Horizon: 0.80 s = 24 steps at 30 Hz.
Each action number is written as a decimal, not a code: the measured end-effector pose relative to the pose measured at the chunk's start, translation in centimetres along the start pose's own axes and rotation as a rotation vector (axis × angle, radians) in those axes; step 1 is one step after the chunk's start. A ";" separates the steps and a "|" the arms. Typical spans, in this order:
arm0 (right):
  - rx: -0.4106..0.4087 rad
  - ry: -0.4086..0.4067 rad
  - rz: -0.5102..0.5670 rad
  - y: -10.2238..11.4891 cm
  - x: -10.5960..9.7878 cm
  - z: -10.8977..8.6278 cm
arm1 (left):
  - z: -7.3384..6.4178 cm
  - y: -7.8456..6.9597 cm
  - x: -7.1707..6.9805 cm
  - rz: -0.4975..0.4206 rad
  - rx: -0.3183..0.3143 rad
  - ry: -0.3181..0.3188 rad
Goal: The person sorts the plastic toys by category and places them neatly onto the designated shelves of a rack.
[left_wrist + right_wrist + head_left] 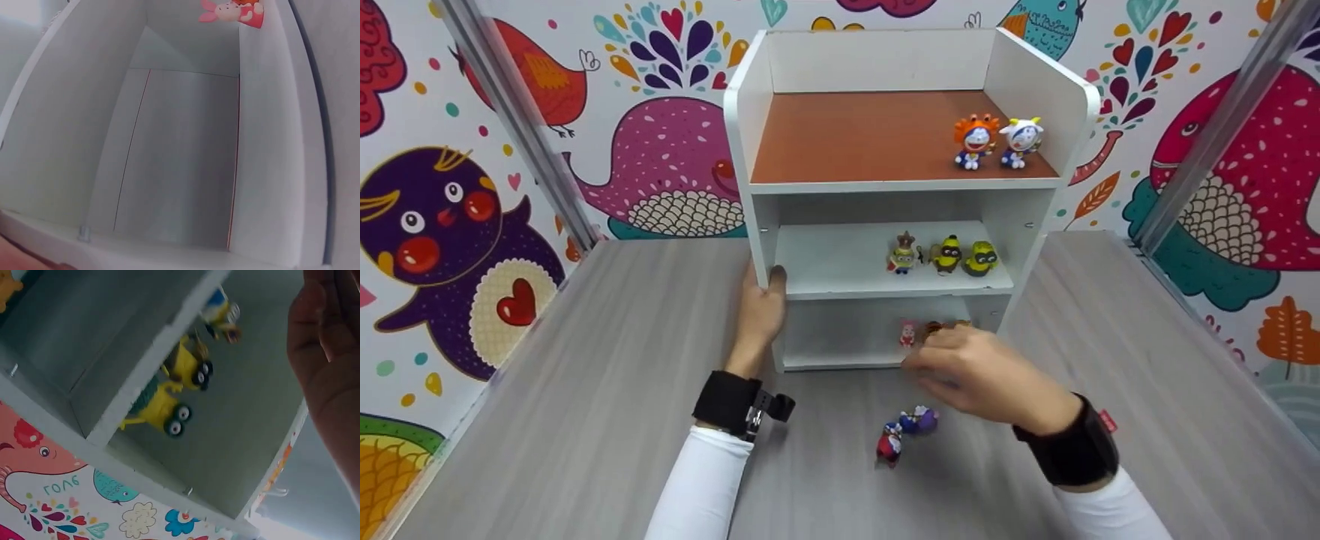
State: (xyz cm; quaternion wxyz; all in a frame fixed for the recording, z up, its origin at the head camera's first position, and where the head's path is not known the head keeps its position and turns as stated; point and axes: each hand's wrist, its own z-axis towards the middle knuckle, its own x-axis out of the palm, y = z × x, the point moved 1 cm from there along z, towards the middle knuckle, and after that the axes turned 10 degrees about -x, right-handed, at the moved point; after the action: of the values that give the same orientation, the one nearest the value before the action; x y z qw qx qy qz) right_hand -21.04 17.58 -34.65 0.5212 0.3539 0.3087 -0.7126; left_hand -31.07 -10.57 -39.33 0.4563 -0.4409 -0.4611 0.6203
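My left hand (761, 311) grips the left side panel of a white toy shelf (904, 186), thumb on its front edge. In front of the bottom tier my right hand (982, 375) hovers with loosely bent fingers; nothing shows in it. Behind it stand a pink piglet figurine (907, 333) and partly hidden orange-brown figurines (936, 328). The middle tier holds a crowned minion figurine (902, 253) and two yellow minion figurines (947, 255). On the brown top sit an orange crab-hatted figurine (976, 142) and a white horned figurine (1022, 142).
On the grey wood-grain surface (660, 450) before the shelf lie a red-and-blue figurine (889, 444) and a blue-and-purple one (919, 420). Patterned walls (660, 165) with metal posts (521, 120) stand behind and at both sides.
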 end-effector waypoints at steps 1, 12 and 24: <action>0.017 0.047 0.017 0.1 0.7 0.0 | 0.0 0.0 -0.1 0.000 0.002 -0.006; 0.218 0.500 0.166 0.6 5.3 -0.3 | 0.0 -0.1 -0.2 0.008 0.008 -0.003; 0.276 0.563 0.166 0.2 6.8 -0.8 | 0.0 0.3 -0.2 0.017 0.021 0.002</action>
State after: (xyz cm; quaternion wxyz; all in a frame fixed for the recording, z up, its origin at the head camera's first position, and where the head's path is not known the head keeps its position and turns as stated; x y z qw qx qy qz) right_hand -22.11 14.65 -40.75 0.4187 0.6283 0.3115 -0.5769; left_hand -31.10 -10.81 -39.54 0.4563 -0.4406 -0.4503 0.6284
